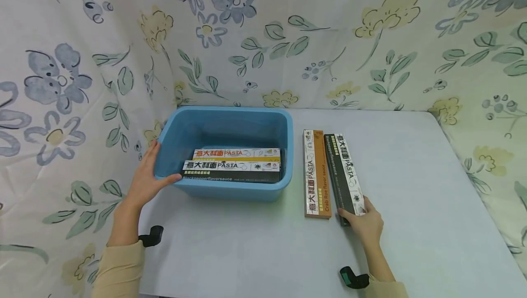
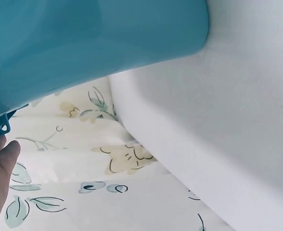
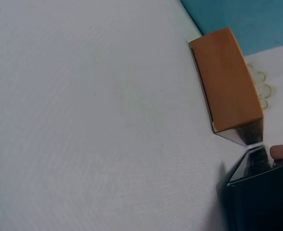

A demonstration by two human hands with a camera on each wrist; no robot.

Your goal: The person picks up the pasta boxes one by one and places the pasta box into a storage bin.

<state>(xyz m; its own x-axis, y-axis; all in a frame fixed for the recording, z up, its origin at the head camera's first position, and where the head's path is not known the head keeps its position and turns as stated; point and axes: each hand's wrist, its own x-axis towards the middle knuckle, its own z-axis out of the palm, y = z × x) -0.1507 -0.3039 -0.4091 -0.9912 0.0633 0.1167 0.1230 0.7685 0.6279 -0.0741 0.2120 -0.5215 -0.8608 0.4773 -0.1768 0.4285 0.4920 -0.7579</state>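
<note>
My left hand [image 1: 146,176] rests at the near left corner of a blue plastic bin [image 1: 230,192], fingers straight along the left rim and thumb across the front rim. Its fingertips show just below the rim in the left wrist view. Inside the bin lie flat pasta boxes, a black-and-white one [image 1: 230,172] in front of a yellow-and-white one [image 1: 236,153]. My right hand [image 1: 366,222] grips the near end of a black pepper pasta box [image 1: 343,174], thumb on its left edge and fingers on the right. Close beside it lies an orange crab roe pasta box [image 1: 317,174].
The boxes and bin stand on a white table [image 1: 411,165]. Floral cloth [image 1: 255,37] hangs behind the table and along both sides. A black wrist device [image 1: 152,236] sits by the left sleeve, and another [image 1: 354,279] by the right.
</note>
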